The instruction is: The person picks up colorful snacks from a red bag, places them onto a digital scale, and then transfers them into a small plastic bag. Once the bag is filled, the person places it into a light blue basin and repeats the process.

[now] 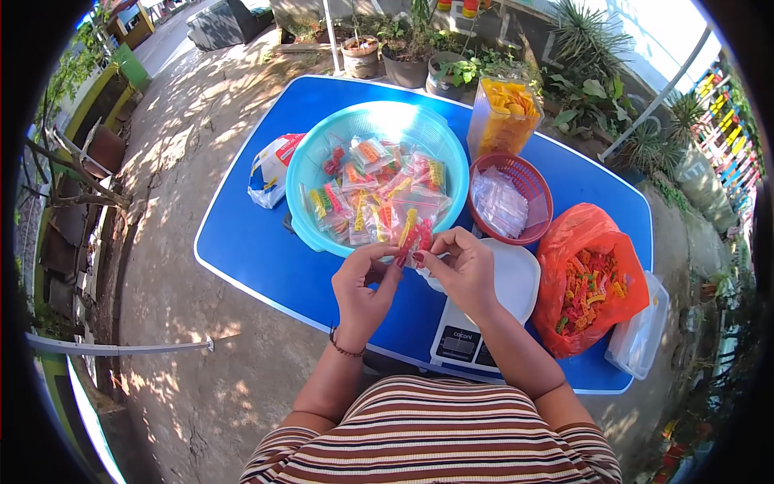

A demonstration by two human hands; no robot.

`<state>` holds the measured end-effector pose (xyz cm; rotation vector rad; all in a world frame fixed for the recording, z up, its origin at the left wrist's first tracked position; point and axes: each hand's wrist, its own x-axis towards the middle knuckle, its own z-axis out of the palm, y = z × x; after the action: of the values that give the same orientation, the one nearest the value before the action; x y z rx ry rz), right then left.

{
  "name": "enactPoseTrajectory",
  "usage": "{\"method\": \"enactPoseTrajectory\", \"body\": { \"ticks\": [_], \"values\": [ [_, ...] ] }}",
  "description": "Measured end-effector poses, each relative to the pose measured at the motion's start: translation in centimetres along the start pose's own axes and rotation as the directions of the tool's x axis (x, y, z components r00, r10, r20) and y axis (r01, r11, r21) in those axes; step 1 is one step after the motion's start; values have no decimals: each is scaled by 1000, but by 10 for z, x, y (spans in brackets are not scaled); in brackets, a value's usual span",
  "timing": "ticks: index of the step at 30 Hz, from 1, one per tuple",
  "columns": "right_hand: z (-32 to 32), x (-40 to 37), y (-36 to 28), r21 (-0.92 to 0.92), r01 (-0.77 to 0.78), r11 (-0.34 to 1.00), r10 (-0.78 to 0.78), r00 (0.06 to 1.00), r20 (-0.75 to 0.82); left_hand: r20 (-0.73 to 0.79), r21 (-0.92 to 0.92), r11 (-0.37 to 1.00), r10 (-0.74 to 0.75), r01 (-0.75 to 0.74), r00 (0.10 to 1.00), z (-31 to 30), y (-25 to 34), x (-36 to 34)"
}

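Observation:
Between my two hands, over the near rim of a turquoise basin, is a small clear plastic bag with yellow and pink-red pieces in it. My left hand pinches it from the left with thumb and fingertips. On the other side my right hand pinches the same bag near its edge. Similar filled bags with red, yellow, orange and green pieces lie heaped in the basin. Below my right hand stands a white kitchen scale, partly covered by my forearm.
Right of the basin, a red basket holds flat clear bags. Behind it stands a clear container of yellow pieces. An orange plastic bag of colourful pieces and a clear plastic box are at the right. A printed packet lies left on the blue table.

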<state>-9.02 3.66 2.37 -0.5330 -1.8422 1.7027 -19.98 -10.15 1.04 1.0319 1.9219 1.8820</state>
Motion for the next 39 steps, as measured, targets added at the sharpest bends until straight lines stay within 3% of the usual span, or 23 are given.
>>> {"method": "enactPoseTrajectory", "body": {
  "ticks": [2,3,6,9,12,13,16,20,24,27,28,33,37,39],
  "values": [
    [3,22,-3,-29,-75,997,77,994,80,-102,-101,995,-16,6,995,-1,-2,10],
    [7,31,-3,-19,-25,1000,27,996,85,-149,-152,988,-29,6,988,-2,-2,15],
    [21,45,-10,16,91,996,-92,988,124,-135,-59,997,48,-56,990,-5,10,25],
    [21,36,-16,-94,172,981,-156,975,157,-102,4,996,90,-90,991,-9,17,23],
    [13,17,-16,-44,178,983,-168,970,175,-41,62,993,108,-105,993,-6,18,10],
    [9,10,-14,-49,193,980,-183,970,162,-11,81,991,109,-108,994,-4,17,6],
    [-11,-12,-12,-83,239,967,-234,970,65,30,222,928,301,-300,953,11,24,0],
    [-45,-43,-20,-278,299,913,-328,943,-63,92,285,841,454,-460,886,39,31,-10],
    [-84,-76,-25,-395,296,870,-371,920,-129,340,77,890,400,-449,851,85,45,-32],
    [-117,-101,-23,-506,243,828,-373,912,-172,498,-61,895,412,-443,763,119,47,-40],
    [-127,-111,-27,-510,147,847,-304,922,-239,531,-66,891,413,-450,740,128,46,-40],
    [-185,-149,-11,-682,-32,730,-340,849,-404,698,-125,855,436,-503,568,174,50,-45],
    [-221,-168,-2,-703,-246,667,-335,744,-579,753,-134,792,472,-595,459,208,49,-46],
    [-240,-168,6,-722,-293,626,-339,733,-591,745,-98,741,497,-664,445,223,49,-40]
  ]
}}
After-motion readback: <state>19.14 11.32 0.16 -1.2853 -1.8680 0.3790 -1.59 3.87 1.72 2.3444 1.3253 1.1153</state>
